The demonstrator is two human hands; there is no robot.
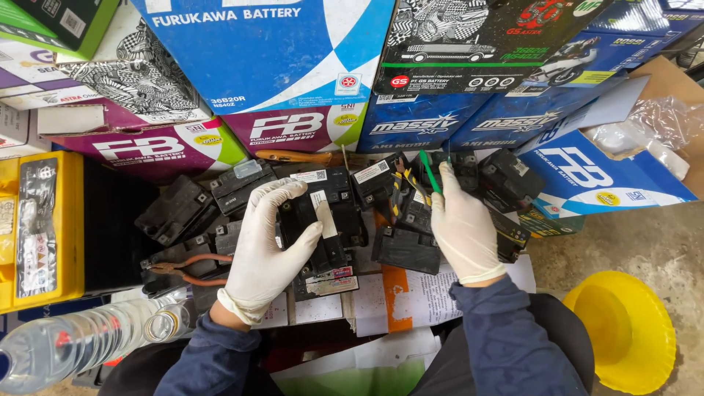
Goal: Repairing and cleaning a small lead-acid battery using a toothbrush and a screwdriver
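The gloved left hand (268, 246) steadied a small black battery (323, 220); the right hand (462, 227) gripped a green-handled screwdriver (430, 172), best kept upright.

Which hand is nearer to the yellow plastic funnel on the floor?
Right. The right hand, holding a green tool, is left of the yellow plastic funnel; the left hand is farther left.

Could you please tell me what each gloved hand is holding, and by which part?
The left hand grips a small black box-shaped battery by its left side. The right hand holds a thin green-handled tool by its lower end.
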